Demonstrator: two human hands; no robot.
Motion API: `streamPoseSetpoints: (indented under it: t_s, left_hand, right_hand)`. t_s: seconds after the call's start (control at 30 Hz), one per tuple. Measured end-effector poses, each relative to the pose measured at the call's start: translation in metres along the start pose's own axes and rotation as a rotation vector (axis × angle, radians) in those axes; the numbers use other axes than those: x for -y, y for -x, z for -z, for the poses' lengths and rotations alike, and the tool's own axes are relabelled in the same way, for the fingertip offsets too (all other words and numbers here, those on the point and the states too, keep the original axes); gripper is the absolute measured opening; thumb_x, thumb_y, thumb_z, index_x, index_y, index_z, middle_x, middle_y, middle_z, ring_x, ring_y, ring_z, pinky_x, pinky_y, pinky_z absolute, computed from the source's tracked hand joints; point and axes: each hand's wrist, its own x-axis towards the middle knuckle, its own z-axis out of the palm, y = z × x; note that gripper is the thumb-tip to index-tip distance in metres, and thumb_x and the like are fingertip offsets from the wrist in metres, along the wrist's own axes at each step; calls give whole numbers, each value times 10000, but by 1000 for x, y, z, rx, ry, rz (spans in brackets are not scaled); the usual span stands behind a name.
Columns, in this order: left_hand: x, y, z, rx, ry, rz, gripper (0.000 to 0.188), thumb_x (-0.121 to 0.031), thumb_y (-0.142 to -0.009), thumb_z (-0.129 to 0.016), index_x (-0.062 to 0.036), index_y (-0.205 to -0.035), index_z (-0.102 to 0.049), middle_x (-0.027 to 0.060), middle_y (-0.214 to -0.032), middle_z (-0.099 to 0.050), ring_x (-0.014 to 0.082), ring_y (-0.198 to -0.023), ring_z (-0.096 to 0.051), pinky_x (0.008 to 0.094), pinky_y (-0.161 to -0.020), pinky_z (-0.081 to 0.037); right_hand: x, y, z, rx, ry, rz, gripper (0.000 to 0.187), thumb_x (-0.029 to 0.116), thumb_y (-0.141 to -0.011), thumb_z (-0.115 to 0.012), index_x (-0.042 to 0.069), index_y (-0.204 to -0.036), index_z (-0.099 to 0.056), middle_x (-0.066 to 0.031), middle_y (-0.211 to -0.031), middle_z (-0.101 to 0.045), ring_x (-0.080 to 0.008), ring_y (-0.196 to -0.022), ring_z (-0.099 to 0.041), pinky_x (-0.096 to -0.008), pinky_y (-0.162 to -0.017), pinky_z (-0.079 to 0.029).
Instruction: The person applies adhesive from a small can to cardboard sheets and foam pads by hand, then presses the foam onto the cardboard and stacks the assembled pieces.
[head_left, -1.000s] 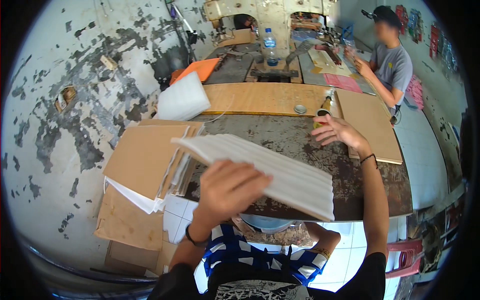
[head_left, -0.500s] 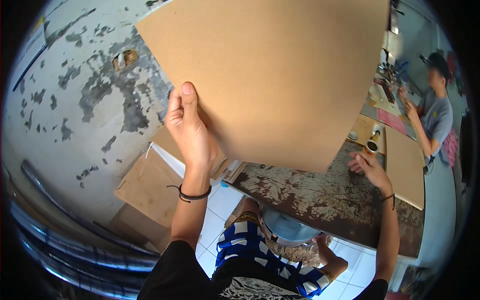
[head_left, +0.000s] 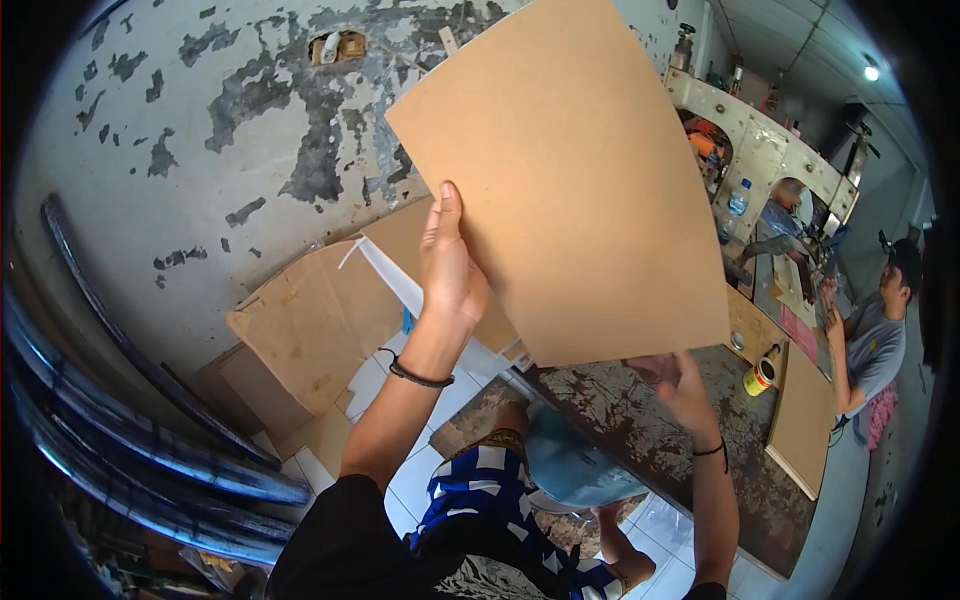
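Observation:
A large tan sheet of board is raised in front of me, tilted, with its broad face toward me. My left hand grips it by the left edge, thumb on the near face and the fingers behind. Just below the sheet's lower edge is my right hand, its stretched fingers somewhat blurred and partly behind the edge; no grip on the sheet shows. To the right of that hand, a small yellow-and-black can stands on the worn dark table.
Light boards lie along the table's right side. Beyond them a co-worker in grey works near a pale metal machine frame. A blue stool stands by my legs. Cardboard leans at the left wall, beside dark rolls.
The sheet has shifted away from me and appears smaller, still in my left hand. My right hand has moved left from beside the can to the sheet's lower edge. My view has turned.

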Motion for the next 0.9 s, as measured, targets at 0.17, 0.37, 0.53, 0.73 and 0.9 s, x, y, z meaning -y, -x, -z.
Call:
streamPoseSetpoints:
  t_s: [0.17, 0.37, 0.53, 0.73, 0.9]
  left_hand:
    - [-7, -15, 23, 69, 30, -25, 464, -371, -1067, -495, -79, -1426, -466, 30, -1436, -531, 168, -1318, -509, 366, -1117, -418]
    - [-38, -32, 64, 111, -292, -87, 376, -338, -1070, -506, -8, -1192, -639, 112, -1128, -708, 192, -1009, -685, 368, -941, -543]
    - [-59, -64, 171, -23, -1275, 61, 531, -432, -993, -619, 51, -1214, -601, 180, -972, -717, 253, -867, -712, 384, -754, -566]
    - [-28, -41, 198, -4, -1686, -279, 666, -468, -962, -640, 6, -1401, -476, 325, -1351, -492, 396, -1269, -507, 494, -983, -438]
    - [3, -30, 193, 69, -1549, -186, 637, -436, -988, -604, -34, -1458, -451, 319, -1582, -175, 457, -1474, -197, 539, -1182, -223]
  right_hand:
    - [20, -67, -30, -202, 79, -78, 466, 332, -992, -657, -13, -1289, -555, -97, -1112, -703, -176, -965, -705, -318, -818, -567]
    - [61, -133, -77, -352, -131, -24, 392, 297, -989, -657, -13, -1218, -588, -94, -968, -710, -139, -741, -691, -263, -549, -546]
    - [30, -135, -84, -89, 152, -373, 478, 338, -960, -688, 0, -1267, -546, -88, -889, -678, -116, -626, -627, -246, -493, -508]
    - [15, -101, -69, -28, 407, -465, 469, 292, -964, -681, 6, -1302, -525, -97, -856, -677, -97, -600, -588, -253, -493, -482]
    - [9, -72, -18, 10, 611, -307, 266, 210, -966, -660, -3, -1123, -644, -67, -847, -693, -81, -617, -582, -259, -539, -461]
